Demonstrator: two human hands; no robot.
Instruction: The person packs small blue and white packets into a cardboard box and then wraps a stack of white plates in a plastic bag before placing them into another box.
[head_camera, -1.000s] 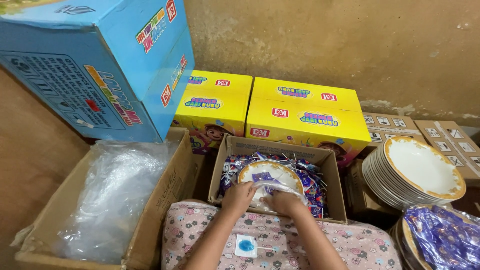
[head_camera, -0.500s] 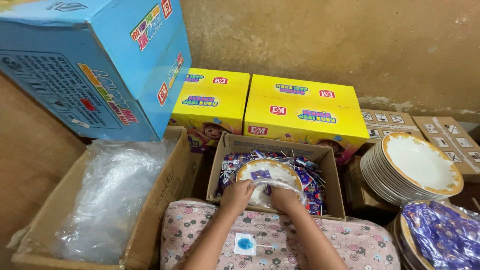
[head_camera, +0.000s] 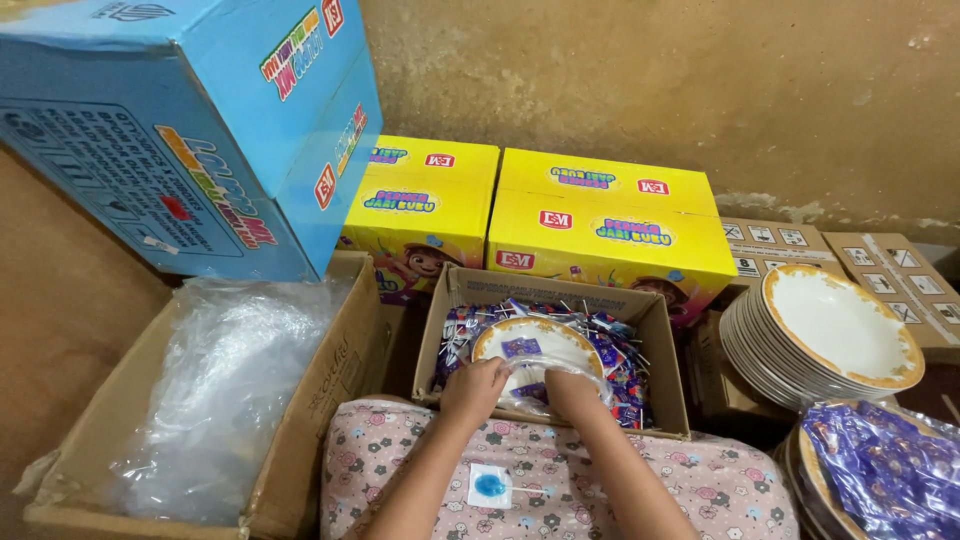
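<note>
A white, gold-rimmed plate (head_camera: 538, 345) in clear plastic wrap lies on sweets inside the open carton.

Single head view looks steeply down, close over the hands.

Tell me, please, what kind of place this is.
Probably a storeroom or home packing corner: printed yellow cartons against a rough wall, a stack of gold-rimmed white plates, and an open cardboard box of wrapped sweets.

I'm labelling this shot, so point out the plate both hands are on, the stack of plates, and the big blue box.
Wrapped plate (head_camera: 535, 345), head view, on its white centre.
Stack of plates (head_camera: 835, 325), head view, on the top plate's white face.
Blue box (head_camera: 200, 130), head view, on its front side.
</note>
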